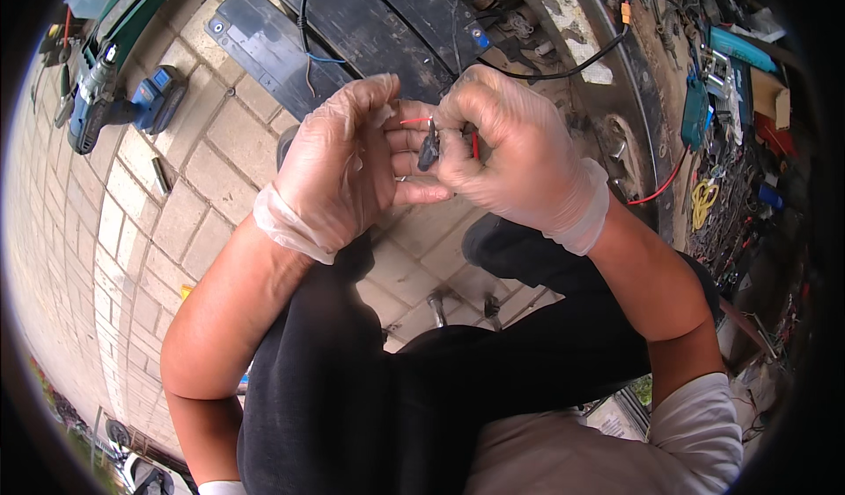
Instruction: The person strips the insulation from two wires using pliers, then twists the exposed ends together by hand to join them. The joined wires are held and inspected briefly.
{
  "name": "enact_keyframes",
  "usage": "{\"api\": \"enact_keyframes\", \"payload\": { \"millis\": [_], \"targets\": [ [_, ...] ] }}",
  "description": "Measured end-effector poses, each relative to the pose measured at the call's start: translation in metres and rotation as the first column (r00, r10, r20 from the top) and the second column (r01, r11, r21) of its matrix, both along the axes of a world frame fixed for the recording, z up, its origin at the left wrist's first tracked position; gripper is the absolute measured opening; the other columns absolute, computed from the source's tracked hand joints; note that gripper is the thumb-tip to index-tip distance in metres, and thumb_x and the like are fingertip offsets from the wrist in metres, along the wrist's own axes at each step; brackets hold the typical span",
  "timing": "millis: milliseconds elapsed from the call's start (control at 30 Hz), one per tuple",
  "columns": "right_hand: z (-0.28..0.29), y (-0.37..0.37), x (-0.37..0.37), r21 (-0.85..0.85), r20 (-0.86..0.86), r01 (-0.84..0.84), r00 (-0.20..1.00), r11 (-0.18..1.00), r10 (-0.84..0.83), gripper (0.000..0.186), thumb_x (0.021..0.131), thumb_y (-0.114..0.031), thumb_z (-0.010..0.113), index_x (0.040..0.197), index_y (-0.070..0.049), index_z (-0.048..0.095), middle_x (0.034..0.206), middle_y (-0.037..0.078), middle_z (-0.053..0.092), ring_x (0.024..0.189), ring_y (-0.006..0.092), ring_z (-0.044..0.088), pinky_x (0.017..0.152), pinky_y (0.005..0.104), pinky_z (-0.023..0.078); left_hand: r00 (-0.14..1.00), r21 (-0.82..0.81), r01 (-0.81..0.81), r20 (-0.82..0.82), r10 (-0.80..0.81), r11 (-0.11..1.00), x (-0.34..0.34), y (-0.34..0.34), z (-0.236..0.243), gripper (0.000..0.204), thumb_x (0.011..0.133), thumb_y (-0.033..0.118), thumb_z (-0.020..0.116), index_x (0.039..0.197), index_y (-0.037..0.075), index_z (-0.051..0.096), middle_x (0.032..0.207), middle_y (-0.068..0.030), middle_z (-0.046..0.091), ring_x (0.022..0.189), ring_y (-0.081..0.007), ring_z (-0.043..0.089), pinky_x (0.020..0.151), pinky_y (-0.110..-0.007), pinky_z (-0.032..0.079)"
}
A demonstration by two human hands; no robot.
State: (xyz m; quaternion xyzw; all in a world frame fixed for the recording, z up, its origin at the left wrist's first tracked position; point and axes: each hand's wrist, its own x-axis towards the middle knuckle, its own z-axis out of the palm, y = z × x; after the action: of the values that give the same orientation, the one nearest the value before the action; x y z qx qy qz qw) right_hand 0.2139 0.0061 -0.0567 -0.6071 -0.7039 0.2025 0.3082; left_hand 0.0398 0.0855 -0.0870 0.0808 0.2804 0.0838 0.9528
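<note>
Both my hands wear clear thin gloves and meet above my knees. My left hand [339, 156] is open, palm up, its fingers stretched out toward the right hand. Fingers curled, my right hand [519, 147] pinches a small black piece [429, 148], which hangs over the left fingers. A thin red wire [415, 121] sticks out to the left at its top. More red [475, 145] shows between the right fingers; the rest of it is hidden.
Dark flat battery-like cases [370, 20] lie just beyond my hands, with a black cable [563, 71] running right. A blue cordless drill [114, 99] lies at the left on paving bricks, near a small metal cylinder [161, 176]. Cluttered tools and a yellow cord [702, 203] fill the right.
</note>
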Motion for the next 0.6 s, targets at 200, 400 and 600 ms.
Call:
{"api": "enact_keyframes", "payload": {
  "millis": [200, 400, 600],
  "targets": [
    [0.014, -0.015, 0.02, -0.051, 0.17, -0.042, 0.984, 0.998, 0.05, 0.019, 0.07, 0.002, 0.066, 0.083, -0.004, 0.054, 0.076, 0.009, 0.052, 0.066, 0.0299, 0.055, 0.055, 0.0389, 0.046, 0.981, 0.11, 0.18, 0.051, -0.187, 0.977, 0.022, -0.008, 0.009, 0.027, 0.096, 0.023, 0.062, 0.113, 0.002, 0.063, 0.098, -0.0036, 0.066, 0.088, -0.0116, 0.066, 0.076, -0.027, 0.059],
    [0.016, -0.031, 0.028, -0.048, 0.183, 0.001, 0.983, 0.999, 0.008, 0.012, 0.072, -0.002, 0.064, 0.076, -0.004, 0.053, 0.071, 0.011, 0.05, 0.065, 0.0295, 0.057, 0.057, 0.0395, 0.048, 0.969, 0.303, 0.235, -0.143, -0.2, 0.924, 0.029, -0.022, 0.007, 0.026, 0.095, 0.013, 0.063, 0.117, -0.002, 0.064, 0.1, -0.0053, 0.069, 0.087, -0.0094, 0.064, 0.078, -0.025, 0.056],
    [0.01, -0.04, 0.017, -0.185, -0.019, 0.23, 0.971, 0.956, -0.237, 0.013, 0.074, -0.004, 0.068, 0.076, -0.004, 0.056, 0.074, 0.012, 0.057, 0.063, 0.0291, 0.06, 0.055, 0.0384, 0.048, 0.985, 0.559, 0.131, -0.164, -0.046, 0.819, 0.034, -0.031, 0.004, 0.022, 0.093, 0.005, 0.064, 0.113, -0.003, 0.064, 0.096, -0.0051, 0.068, 0.086, -0.0091, 0.062, 0.078, -0.024, 0.053]
  ]
}}
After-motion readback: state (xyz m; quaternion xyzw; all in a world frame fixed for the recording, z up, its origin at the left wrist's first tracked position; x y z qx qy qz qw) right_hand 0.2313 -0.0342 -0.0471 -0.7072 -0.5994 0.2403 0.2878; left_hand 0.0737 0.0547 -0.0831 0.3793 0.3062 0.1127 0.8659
